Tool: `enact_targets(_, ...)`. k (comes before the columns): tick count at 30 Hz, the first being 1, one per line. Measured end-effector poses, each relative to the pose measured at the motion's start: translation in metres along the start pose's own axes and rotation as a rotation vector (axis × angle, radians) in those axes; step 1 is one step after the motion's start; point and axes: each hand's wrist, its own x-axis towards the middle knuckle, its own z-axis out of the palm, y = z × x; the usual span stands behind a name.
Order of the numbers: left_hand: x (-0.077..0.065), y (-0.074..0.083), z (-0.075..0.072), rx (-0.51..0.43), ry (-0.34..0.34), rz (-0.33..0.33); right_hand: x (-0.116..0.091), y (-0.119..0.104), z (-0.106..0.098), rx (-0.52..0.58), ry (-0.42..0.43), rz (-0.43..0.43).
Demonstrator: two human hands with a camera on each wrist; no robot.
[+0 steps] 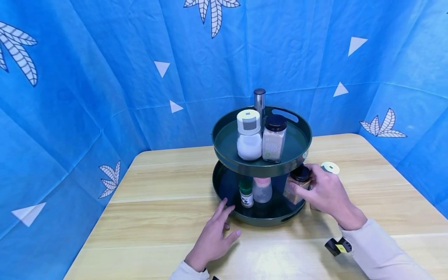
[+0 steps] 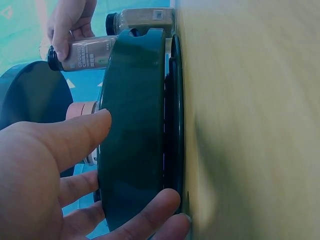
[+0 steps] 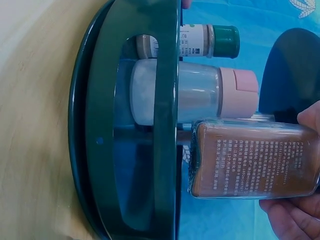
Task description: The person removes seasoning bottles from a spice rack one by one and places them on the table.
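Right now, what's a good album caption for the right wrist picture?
Right hand grips a spice jar near a pink-capped bottle and a green-capped bottle in a green tray.

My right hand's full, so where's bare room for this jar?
Bare: wood tabletop between lower tray and the blue curtain at left; upper tray, right of its black-lidded jar. Crowded: around your right hand, between the pink-capped bottle and white-topped container.

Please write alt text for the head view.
A right hand holds a black-capped jar at the lower tier of a dark green two-tier tray; the left hand is beside that tier. A pale-capped bottle and a second jar stand above.
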Motion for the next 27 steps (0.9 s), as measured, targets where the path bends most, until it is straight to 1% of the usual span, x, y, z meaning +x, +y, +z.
enact_targets(11,0.000,0.000,0.000,-0.009,0.002,0.004,0.001,0.001,-0.006,0.008,-0.004,0.019)
enact_targets(19,0.000,0.000,0.000,-0.012,0.002,0.003,0.002,0.004,-0.009,-0.015,0.031,0.011)
enact_targets(27,0.000,0.000,0.000,-0.007,0.001,0.006,0.004,0.005,-0.012,-0.010,0.059,-0.008)
